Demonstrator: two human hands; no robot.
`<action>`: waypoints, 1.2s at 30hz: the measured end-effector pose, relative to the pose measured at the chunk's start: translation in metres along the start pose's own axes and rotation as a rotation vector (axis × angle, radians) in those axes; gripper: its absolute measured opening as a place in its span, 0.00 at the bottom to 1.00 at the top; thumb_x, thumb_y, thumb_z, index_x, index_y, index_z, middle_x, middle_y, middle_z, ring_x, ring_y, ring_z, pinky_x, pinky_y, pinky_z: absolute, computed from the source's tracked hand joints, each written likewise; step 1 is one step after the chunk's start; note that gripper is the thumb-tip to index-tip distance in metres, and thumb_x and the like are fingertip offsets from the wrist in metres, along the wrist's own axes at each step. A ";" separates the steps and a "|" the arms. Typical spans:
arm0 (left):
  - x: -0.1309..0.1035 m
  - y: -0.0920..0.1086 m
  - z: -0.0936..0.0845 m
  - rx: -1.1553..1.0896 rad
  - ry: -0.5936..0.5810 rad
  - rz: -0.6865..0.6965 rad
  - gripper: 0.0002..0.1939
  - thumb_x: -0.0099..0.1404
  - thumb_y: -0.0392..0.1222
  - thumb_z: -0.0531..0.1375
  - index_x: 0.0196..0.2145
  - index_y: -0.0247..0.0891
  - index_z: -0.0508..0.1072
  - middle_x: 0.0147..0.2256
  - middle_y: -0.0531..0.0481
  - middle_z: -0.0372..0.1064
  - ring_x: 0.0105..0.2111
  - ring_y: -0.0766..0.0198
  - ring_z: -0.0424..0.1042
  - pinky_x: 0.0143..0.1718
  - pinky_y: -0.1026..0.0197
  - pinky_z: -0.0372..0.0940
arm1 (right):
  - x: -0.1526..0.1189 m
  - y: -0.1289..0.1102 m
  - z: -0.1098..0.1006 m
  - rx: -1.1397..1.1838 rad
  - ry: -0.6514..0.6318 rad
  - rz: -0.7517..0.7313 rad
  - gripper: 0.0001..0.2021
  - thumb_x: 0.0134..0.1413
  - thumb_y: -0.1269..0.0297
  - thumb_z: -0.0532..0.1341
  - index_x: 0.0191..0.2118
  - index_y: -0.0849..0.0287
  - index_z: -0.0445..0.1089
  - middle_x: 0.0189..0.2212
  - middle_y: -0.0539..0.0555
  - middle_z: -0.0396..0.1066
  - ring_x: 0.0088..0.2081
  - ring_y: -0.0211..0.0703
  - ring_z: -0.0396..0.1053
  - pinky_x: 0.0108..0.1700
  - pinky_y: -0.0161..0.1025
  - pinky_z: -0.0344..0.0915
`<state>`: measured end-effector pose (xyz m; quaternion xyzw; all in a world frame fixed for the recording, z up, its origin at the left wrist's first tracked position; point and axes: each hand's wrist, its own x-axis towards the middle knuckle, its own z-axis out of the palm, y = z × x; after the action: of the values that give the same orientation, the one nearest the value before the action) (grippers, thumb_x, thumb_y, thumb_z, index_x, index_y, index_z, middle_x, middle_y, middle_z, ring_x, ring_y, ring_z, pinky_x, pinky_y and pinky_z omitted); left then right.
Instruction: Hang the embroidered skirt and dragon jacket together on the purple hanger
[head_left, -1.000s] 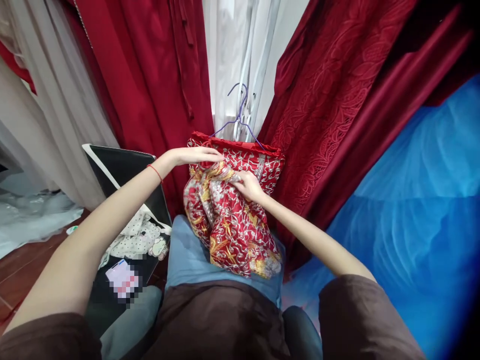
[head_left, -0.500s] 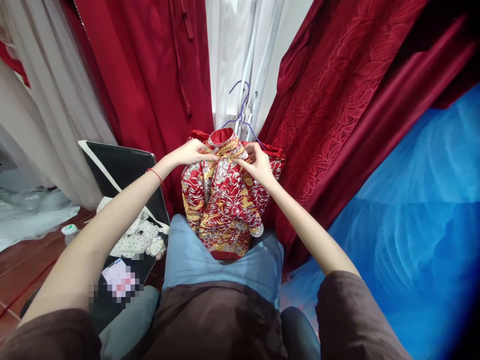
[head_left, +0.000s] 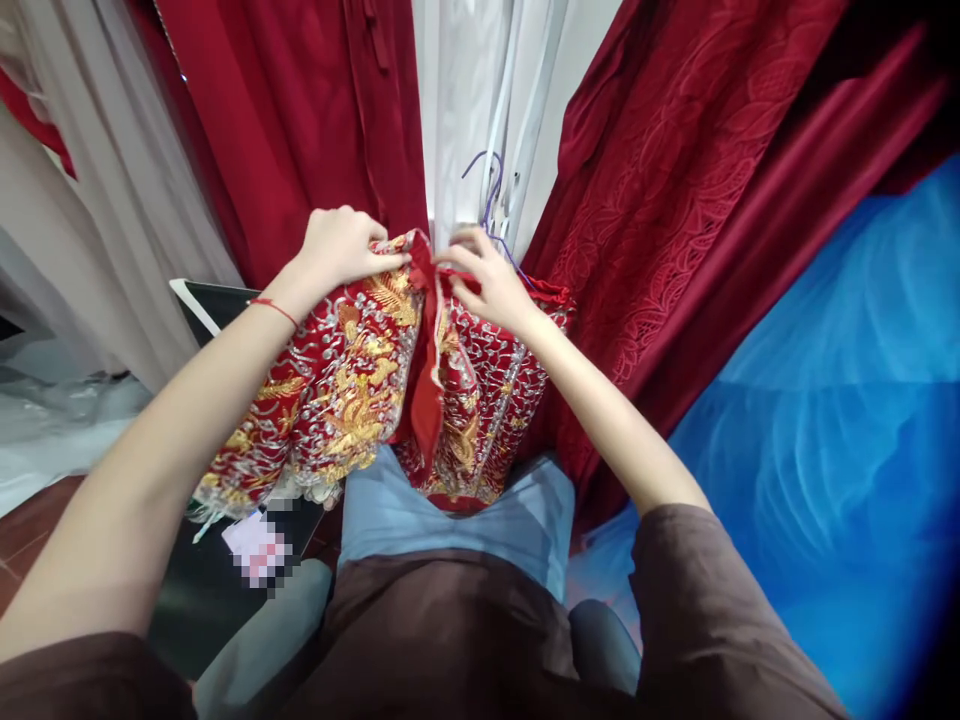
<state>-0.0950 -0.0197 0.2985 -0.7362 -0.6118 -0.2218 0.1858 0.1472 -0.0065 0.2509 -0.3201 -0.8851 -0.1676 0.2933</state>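
Now both hands pinch the jacket (head_left: 352,390) top edge, held up over my lap: left hand (head_left: 341,245) & right hand (head_left: 484,280) fingers clamped on cloth. Best keep edges level w/ hanger (head_left: 487,190) just behind.

Hidden, cropped and blurred parts around the embroidered jacket

The purple hanger (head_left: 487,190) shows only its hook and a bit of one shoulder; the rest lies behind the right hand (head_left: 487,280) and the embroidered jacket (head_left: 352,390). The left hand (head_left: 337,245) has its fingertips tucked under the jacket's edge, so its grip cannot be read. The jacket covers most of the black case (head_left: 202,300). A pixelated tag (head_left: 259,550) is unreadable. The blue fabric (head_left: 825,400) and the red lace dress (head_left: 675,180) run off the picture's edges.
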 end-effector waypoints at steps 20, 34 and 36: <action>-0.004 0.013 0.028 -0.024 -0.039 -0.037 0.32 0.61 0.70 0.54 0.34 0.40 0.84 0.31 0.39 0.78 0.45 0.43 0.75 0.45 0.51 0.62 | 0.069 0.013 0.086 -0.140 -0.147 0.121 0.27 0.68 0.64 0.47 0.68 0.69 0.59 0.69 0.74 0.54 0.71 0.68 0.49 0.66 0.71 0.48; 0.015 -0.039 0.000 0.127 -0.033 -0.330 0.36 0.60 0.69 0.58 0.43 0.30 0.79 0.38 0.36 0.75 0.54 0.37 0.69 0.50 0.50 0.57 | 0.048 0.023 0.085 -0.089 -0.094 0.089 0.23 0.67 0.54 0.51 0.57 0.65 0.69 0.57 0.72 0.65 0.60 0.68 0.57 0.58 0.66 0.53; 0.019 -0.054 0.000 0.117 -0.010 -0.344 0.39 0.58 0.72 0.58 0.43 0.29 0.78 0.36 0.37 0.75 0.55 0.38 0.67 0.50 0.50 0.55 | 0.043 0.023 0.076 -0.069 -0.109 0.077 0.23 0.67 0.53 0.52 0.56 0.64 0.69 0.56 0.71 0.65 0.58 0.68 0.57 0.58 0.65 0.54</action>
<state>-0.1450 0.0058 0.3090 -0.6097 -0.7415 -0.2107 0.1844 0.1043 0.0677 0.2216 -0.3725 -0.8805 -0.1689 0.2396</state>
